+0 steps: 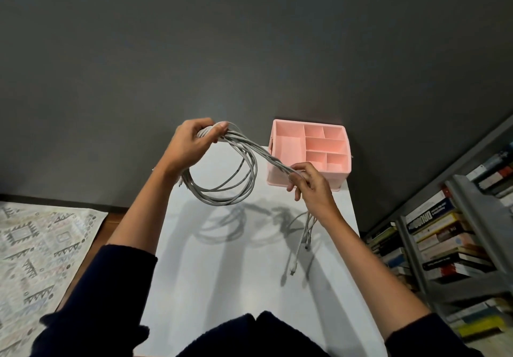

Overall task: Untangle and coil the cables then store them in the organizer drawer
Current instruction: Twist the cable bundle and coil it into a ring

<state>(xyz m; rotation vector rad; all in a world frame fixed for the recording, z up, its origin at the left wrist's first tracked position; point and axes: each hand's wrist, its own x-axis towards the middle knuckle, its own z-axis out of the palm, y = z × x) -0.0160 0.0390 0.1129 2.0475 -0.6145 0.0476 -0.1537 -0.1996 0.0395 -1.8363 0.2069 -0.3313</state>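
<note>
overhead: white table (pixel 249 287) by dark wall (pixel 249 37), pink organizer (pixel 349 162) at far corner, bookshelf (pixel 449 240) right, rug (pixel 36 251) left.
left hand (pixel 191 145) gripping raised grey cable coil (pixel 249 170), right hand (pixel 313 184) gripping its strands; plug ends (pixel 294 266) blurred.

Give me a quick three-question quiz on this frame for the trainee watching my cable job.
1. True or false: the pink organizer already holds a cable.
2. Which hand holds the top of the coiled loops in the gray cables? A) left hand B) right hand C) neither
3. Fill in: the loose ends dangle below the ____ hand, over the white table.
Key: 1 false, its compartments are empty; 2 A; 3 right.
</note>
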